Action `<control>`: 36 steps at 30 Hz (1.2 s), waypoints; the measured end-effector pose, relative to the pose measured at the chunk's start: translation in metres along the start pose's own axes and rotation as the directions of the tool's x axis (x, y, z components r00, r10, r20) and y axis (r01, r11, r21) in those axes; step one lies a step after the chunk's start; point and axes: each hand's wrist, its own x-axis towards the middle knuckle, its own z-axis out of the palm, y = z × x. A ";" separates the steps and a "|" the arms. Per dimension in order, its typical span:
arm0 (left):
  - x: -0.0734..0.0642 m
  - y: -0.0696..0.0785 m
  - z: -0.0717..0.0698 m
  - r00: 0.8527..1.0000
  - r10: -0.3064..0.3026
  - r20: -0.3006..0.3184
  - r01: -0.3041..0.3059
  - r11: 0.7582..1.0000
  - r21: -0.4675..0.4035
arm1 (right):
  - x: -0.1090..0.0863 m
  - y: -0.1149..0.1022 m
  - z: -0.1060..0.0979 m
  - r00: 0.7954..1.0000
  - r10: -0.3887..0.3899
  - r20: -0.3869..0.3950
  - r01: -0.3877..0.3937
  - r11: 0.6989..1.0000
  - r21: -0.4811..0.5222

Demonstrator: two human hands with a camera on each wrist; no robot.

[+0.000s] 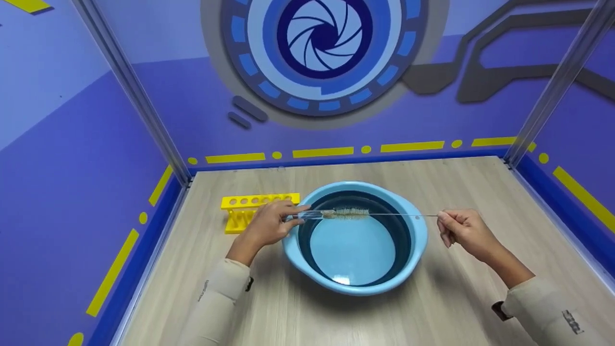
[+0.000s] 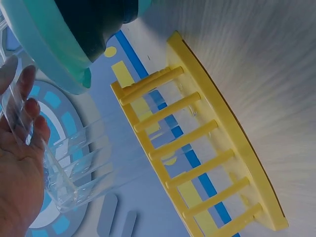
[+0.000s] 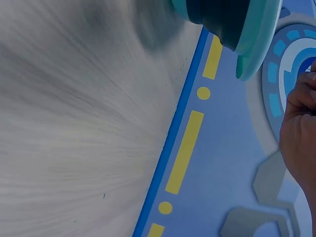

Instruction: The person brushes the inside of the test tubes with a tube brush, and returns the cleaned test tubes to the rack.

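Brush (image 1: 350, 213) and tube (image 1: 313, 215) sit level in one line above the basin (image 1: 420, 240), bristles right at the tube's mouth (can't tell how much of the tip is inside). Left hand (image 1: 269, 223) grips the tube between thumb and fingers, hiding its far end. Right hand (image 1: 466, 228) pinches the end of the brush's thin wire handle, just beyond the basin's right rim. Hands well apart, one on each side.

Basin: two-tone blue, glint low inside; can't make out whether it holds water. Rack (image 1: 262, 199), yellow, stands just left of it, partly behind the left hand. More clear tubes (image 2: 74, 163) show at the rack in the left wrist view, see-through and overlapping (count unsure).

Wrist views cut off both hands at the frame edge, and also crop the basin; brush can't be made out in the right one.

Tabletop (image 1: 192, 288) runs back to the purple-blue wall (image 1: 317, 137), with side walls left and right; front edge out of frame. Room to move right of the basin up to the side edge, also in front; tighter on the left, where rack and basin nearly meet.
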 end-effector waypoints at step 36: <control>-0.004 -0.001 0.002 0.997 0.038 -0.060 -0.030 0.991 0.127 | 0.006 0.001 0.004 0.978 0.118 0.174 -0.118 0.993 -0.005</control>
